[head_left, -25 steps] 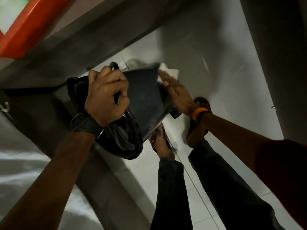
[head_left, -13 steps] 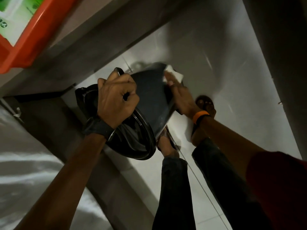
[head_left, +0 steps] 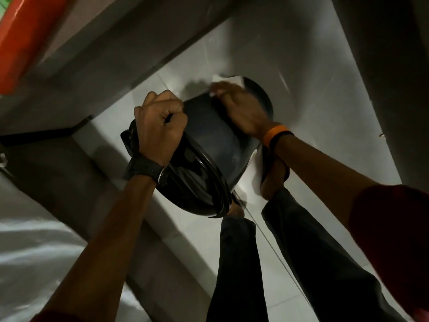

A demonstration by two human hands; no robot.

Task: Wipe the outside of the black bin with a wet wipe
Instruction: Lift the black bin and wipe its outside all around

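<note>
The black bin point(head_left: 216, 145) is held tilted above open floor point(head_left: 313, 94), rim nearest. The rim is clenched by the left hand point(head_left: 160, 126); a wet wipe point(head_left: 228, 80) is pressed flat against the far side by the right hand point(head_left: 241, 108).

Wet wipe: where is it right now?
In the head view, the wet wipe is upper centre, pressed under the right hand against the black bin near its base end.
</note>
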